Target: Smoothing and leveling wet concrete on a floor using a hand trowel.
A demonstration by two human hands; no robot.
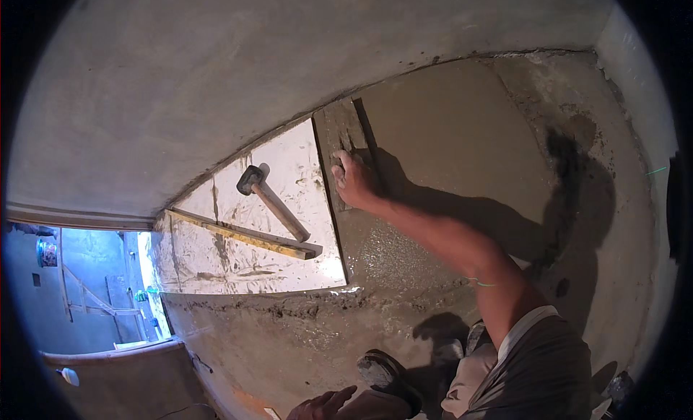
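Note:
My right hand (354, 178) reaches across the floor and grips a straight trowel (336, 120) pressed on wet grey mortar (440, 124), beside the edge of dirty white tiles (195, 250). A rubber mallet (278, 210) with a wooden handle lies on the tiles, and a long yellow level (249, 239) lies below it. My left hand (325, 407) is at the lower edge near my knee, fingers loosely curved and apart, holding nothing that I can see.
Grey walls (166, 73) border the work at the top and right. A rough mortar strip (303, 308) runs along the tiles' near edge. My shoe (382, 369) rests on the floor below it. At left a doorway (94, 290) shows a bright bluish room with poles and a bucket.

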